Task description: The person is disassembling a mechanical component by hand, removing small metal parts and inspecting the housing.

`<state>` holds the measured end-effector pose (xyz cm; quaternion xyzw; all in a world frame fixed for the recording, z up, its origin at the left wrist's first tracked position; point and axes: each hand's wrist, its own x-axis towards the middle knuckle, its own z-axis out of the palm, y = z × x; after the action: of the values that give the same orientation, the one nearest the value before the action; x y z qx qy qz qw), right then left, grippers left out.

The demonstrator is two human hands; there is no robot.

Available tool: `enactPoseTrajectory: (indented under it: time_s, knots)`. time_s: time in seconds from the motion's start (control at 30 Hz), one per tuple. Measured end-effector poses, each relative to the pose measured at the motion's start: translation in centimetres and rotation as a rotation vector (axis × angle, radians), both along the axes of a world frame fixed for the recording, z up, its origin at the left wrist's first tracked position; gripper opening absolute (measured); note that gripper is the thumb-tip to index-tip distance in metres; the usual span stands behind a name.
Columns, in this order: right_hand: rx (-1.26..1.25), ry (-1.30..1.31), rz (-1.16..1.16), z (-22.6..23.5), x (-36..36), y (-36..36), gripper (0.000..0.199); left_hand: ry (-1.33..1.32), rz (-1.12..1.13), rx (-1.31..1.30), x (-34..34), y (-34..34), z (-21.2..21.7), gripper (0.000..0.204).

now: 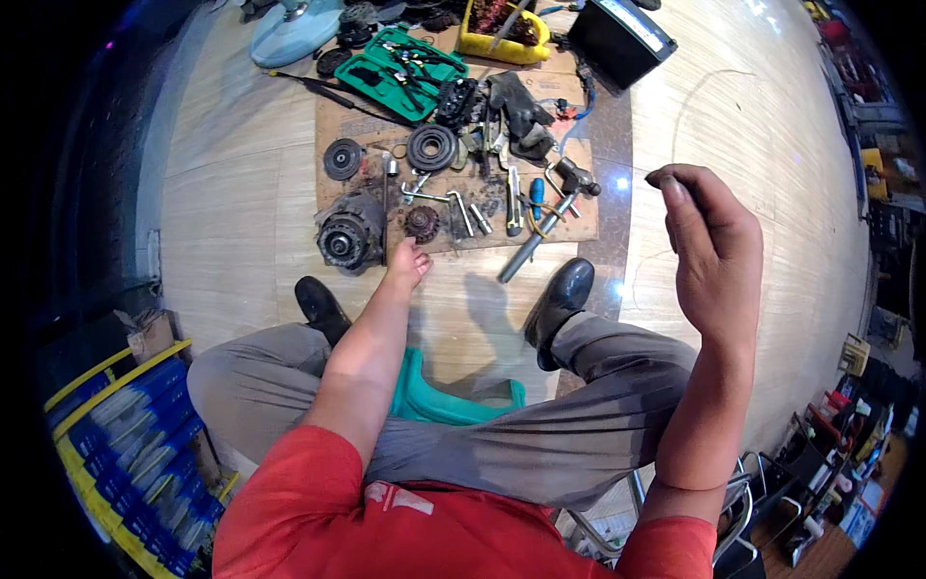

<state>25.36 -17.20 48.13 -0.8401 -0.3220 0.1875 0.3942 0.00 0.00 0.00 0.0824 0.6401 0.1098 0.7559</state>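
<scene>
Left hand (410,263) hangs loose, fingers parted, just beside a toothed rotor (422,222); the raised right hand (716,253) curls, whether around anything I can't tell

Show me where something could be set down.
Bare floor lies left of the cardboard, between the blue disc and left shoe; also between the left forearm and right shoe. The cardboard is crowded from the alternator across to the hammer.
</scene>
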Motion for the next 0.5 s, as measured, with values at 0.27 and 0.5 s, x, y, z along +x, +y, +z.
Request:
enactPoseTrajectory:
  time_s: [0.27,0.5]
  knots:
    - [-0.034,-0.201,0.317,-1.5,-3.6,3.2,0.017,-0.316,0.183,0.101,-1.0,3.0,11.8,0.019]
    - [-0.028,-0.269,0.554,-4.5,-6.0,5.4,0.017,-0.825,-0.126,0.389,3.4,8.4,33.4,0.041]
